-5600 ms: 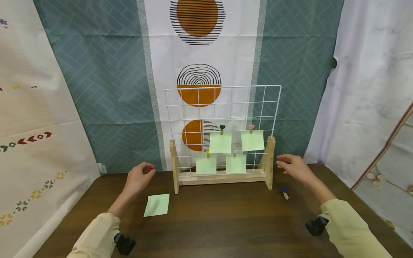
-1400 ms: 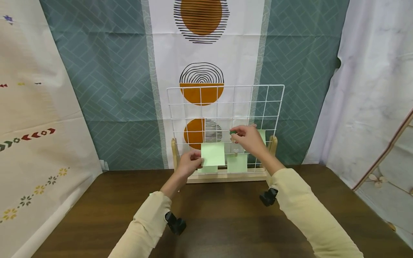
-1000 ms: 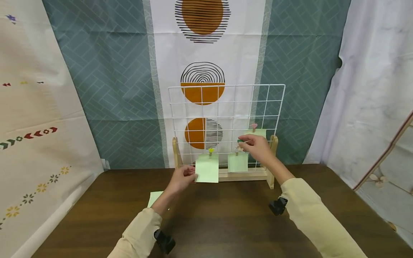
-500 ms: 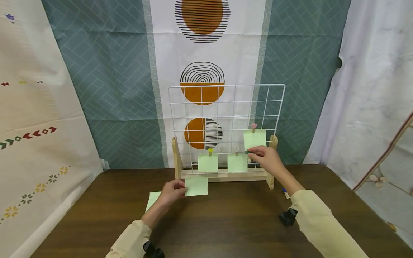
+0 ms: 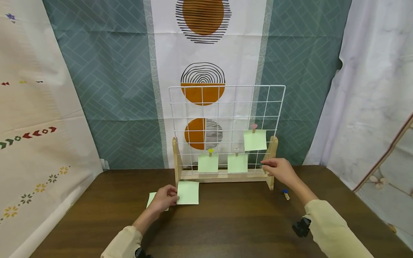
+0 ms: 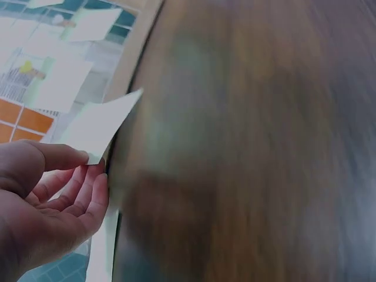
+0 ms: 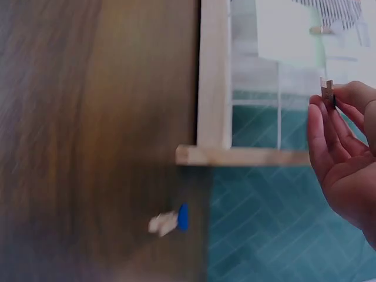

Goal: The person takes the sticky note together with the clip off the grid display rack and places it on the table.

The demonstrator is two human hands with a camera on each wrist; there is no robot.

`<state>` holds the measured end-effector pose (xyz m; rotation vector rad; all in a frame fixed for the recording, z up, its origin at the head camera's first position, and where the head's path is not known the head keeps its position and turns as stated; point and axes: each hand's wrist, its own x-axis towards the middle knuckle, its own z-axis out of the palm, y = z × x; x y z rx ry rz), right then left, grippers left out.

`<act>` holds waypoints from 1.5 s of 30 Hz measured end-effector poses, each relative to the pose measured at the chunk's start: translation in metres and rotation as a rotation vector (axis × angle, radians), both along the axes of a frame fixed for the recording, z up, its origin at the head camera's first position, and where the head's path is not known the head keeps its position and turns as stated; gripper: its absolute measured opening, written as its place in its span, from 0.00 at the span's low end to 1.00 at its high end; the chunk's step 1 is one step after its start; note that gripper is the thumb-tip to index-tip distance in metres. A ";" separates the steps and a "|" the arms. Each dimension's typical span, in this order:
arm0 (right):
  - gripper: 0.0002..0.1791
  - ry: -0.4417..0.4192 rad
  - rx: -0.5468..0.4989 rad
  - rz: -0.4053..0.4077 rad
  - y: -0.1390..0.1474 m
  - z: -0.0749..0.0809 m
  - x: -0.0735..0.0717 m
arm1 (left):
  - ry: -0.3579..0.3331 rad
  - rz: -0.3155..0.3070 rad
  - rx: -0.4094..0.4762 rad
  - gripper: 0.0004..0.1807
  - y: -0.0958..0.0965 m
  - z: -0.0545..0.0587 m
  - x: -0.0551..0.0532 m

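Observation:
My left hand [image 5: 162, 200] pinches a pale green paper note [image 5: 188, 193] by its left edge, above the table near the rack's left foot. In the left wrist view, thumb and fingertips nip the note's corner. Off the rack's right side, my right hand [image 5: 281, 170] pinches a small wooden clothespin [image 7: 328, 92]; only a bit of its green head shows. A white wire grid rack [image 5: 222, 176] on a wooden stand carries three notes: one under a pink heart clothespin [image 5: 254, 127], one under a yellow clothespin [image 5: 211, 152], one under a pale clothespin [image 5: 237, 151].
Another green note [image 5: 151, 197] lies on the dark wooden table [image 5: 226, 222], partly covered by my left hand. A blue-headed clothespin [image 5: 286, 194] lies right of the rack. A patterned curtain [image 5: 122, 89] hangs behind.
The note once under the green clothespin has come off the grid. My left hand has carried it down and left; my right hand has taken the green clothespin down and right.

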<state>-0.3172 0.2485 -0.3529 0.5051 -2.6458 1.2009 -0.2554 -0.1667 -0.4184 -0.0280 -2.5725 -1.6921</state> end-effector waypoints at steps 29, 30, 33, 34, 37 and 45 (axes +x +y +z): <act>0.14 -0.295 0.090 -0.042 0.099 -0.055 0.006 | -0.004 0.030 -0.059 0.14 -0.020 -0.006 0.008; 0.14 -0.306 0.085 -0.048 0.100 -0.057 0.006 | -0.005 0.032 -0.060 0.14 -0.020 -0.007 0.008; 0.14 -0.317 0.067 -0.055 0.102 -0.060 0.006 | -0.006 0.041 -0.069 0.14 -0.021 -0.007 0.008; 0.14 -0.317 0.064 -0.058 0.101 -0.060 0.006 | -0.005 0.043 -0.074 0.14 -0.021 -0.007 0.008; 0.14 -0.314 0.071 -0.058 0.101 -0.058 0.008 | 0.005 0.050 -0.079 0.14 -0.022 -0.006 0.008; 0.16 -0.315 0.052 -0.062 0.103 -0.057 0.010 | 0.014 0.066 -0.086 0.13 -0.020 -0.006 0.009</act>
